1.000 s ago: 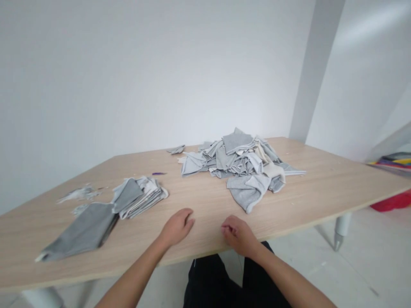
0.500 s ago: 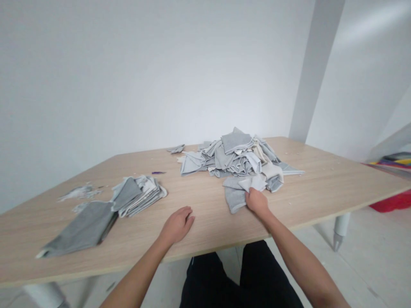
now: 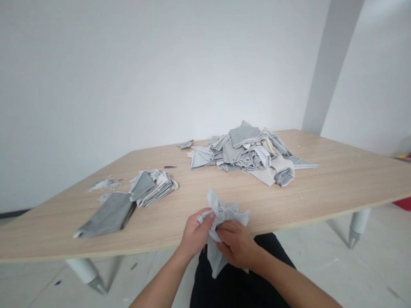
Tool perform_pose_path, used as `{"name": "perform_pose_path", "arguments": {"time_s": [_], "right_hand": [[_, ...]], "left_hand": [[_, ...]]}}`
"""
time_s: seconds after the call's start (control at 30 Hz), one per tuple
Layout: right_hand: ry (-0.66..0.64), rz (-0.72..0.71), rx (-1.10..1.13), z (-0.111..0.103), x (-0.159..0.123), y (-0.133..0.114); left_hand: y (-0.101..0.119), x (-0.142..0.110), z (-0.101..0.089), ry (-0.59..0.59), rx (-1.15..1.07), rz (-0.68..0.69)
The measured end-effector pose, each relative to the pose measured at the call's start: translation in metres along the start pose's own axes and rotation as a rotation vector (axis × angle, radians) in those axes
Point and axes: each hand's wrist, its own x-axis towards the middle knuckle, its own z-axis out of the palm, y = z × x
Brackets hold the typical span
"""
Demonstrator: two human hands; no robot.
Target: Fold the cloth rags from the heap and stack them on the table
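A crumpled light grey cloth piece point(image 3: 224, 211) is held between both hands at the table's front edge, its lower end hanging over my lap. My left hand point(image 3: 196, 231) pinches the cloth's left side between thumb and fingers. On the right side, my right hand point(image 3: 236, 244) has its fingers curled into the folds, partly hidden by the cloth. Beyond the hands lies a loose heap of grey and beige cloth pieces point(image 3: 244, 149). To the left are a stack of folded cloth pieces point(image 3: 156, 188) and a flat darker grey stack point(image 3: 107, 216), touching each other.
The wooden table point(image 3: 154, 233) reaches back to a white wall. A small purple tool point(image 3: 170, 167) lies behind the folded stack. White scraps point(image 3: 105, 184) lie at the left, and a small cloth piece point(image 3: 185, 144) sits near the wall. Table legs point(image 3: 358, 226) stand below.
My right hand has drawn the light grey cloth from the heap's front to the table edge. My left hand has left the tabletop and taken hold of it too. The view has shifted slightly.
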Motion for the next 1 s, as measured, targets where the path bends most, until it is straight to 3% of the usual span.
{"name": "perform_pose_path", "arguments": {"time_s": [0.1, 0.2, 0.3, 0.43, 0.53, 0.63, 0.83, 0.93, 1.0], "right_hand": [[0.014, 0.087, 0.128, -0.001, -0.008, -0.005], [0.172, 0.306, 0.318, 0.003, -0.022, -0.006], [0.346, 0.489, 0.387, 0.002, -0.026, -0.003], [0.223, 0.475, 0.267, -0.014, -0.009, -0.004], [0.247, 0.47, 0.19, -0.027, 0.002, -0.005], [0.422, 0.568, 0.169, -0.042, -0.003, 0.004], [0.819, 0.851, 0.37, -0.082, -0.028, 0.041], [1.039, 0.83, 0.553, -0.093, -0.033, 0.051], [1.111, 0.819, 0.595, -0.095, -0.036, 0.054]], "left_hand": [[0.001, 0.002, -0.005, 0.158, 0.056, 0.01], [0.004, -0.004, -0.008, 0.233, 0.101, 0.05], [0.015, -0.014, -0.006, 0.185, 0.245, 0.165], [0.028, -0.022, 0.004, -0.049, 0.409, 0.281], [0.03, -0.021, 0.003, -0.038, 0.386, 0.263], [0.026, -0.013, -0.016, 0.206, 0.302, 0.204], [0.037, 0.019, -0.087, 0.838, -0.203, 0.193], [0.055, 0.027, -0.116, 1.039, -0.35, 0.286], [0.064, 0.027, -0.127, 1.111, -0.401, 0.362]]}}
